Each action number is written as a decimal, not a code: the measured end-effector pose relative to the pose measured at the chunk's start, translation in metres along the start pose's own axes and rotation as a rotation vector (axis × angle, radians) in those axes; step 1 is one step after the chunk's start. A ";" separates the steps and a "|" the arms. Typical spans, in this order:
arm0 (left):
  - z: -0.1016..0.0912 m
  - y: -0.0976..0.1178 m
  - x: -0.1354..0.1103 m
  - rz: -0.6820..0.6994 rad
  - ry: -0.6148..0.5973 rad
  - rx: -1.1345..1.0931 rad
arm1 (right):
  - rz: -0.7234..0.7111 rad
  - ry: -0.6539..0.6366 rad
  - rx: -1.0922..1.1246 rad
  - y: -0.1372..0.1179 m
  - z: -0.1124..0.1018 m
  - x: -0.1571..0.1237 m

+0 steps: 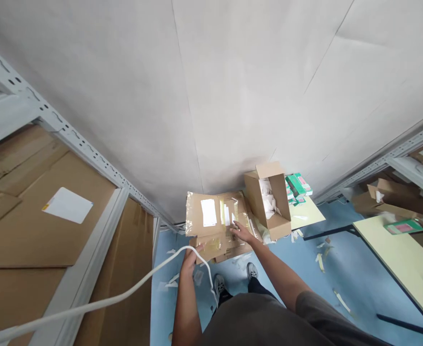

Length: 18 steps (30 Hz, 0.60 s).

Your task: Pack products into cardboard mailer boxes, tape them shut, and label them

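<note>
A flattened cardboard box [193, 211] with white labels and strips of clear and yellowish tape lies in front of me, on top of other flat cardboard. At its near left corner my left hand [190, 258] grips the edge, partly hidden behind a white cable [125, 294]. My right hand [242, 232] rests over the taped part to the right, fingers stretched out and apart. Just right of the stack stands an open carton [253, 194] with crumpled white paper inside.
Green and pink boxes [297, 186] sit on a pale yellow tabletop [310, 211] by the wall. Metal shelving with large cartons [34, 211] lines the left side. Another table [394, 250] and shelved boxes are at right. Paper scraps [320, 262] litter the blue floor.
</note>
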<state>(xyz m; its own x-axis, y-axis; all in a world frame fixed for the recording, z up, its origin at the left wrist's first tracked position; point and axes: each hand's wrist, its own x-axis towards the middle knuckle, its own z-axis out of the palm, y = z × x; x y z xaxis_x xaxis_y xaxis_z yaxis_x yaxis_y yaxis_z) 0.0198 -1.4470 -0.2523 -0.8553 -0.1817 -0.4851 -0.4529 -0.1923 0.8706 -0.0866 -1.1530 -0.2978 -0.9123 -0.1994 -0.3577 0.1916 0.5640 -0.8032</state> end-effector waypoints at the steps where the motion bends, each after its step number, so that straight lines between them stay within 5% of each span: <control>1: -0.003 0.006 -0.002 -0.009 -0.020 -0.057 | -0.006 -0.005 0.119 -0.008 0.002 -0.004; 6: 0.005 0.048 -0.005 0.060 -0.044 -0.051 | -0.078 -0.004 0.702 -0.046 -0.021 -0.030; 11: 0.051 0.080 -0.007 0.202 0.022 -0.022 | -0.187 0.067 0.859 -0.054 -0.107 -0.073; 15: 0.127 0.089 -0.012 0.233 -0.051 0.030 | -0.216 0.205 0.875 -0.014 -0.196 -0.126; 18: 0.215 0.088 -0.023 0.253 -0.145 0.102 | -0.207 0.312 0.885 0.040 -0.260 -0.177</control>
<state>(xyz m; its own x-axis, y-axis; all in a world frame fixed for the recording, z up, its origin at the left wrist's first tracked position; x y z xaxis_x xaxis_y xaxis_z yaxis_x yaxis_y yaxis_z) -0.0547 -1.2527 -0.1466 -0.9678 -0.0709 -0.2415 -0.2376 -0.0595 0.9695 -0.0118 -0.8869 -0.1430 -0.9895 0.0671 -0.1280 0.1030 -0.2932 -0.9505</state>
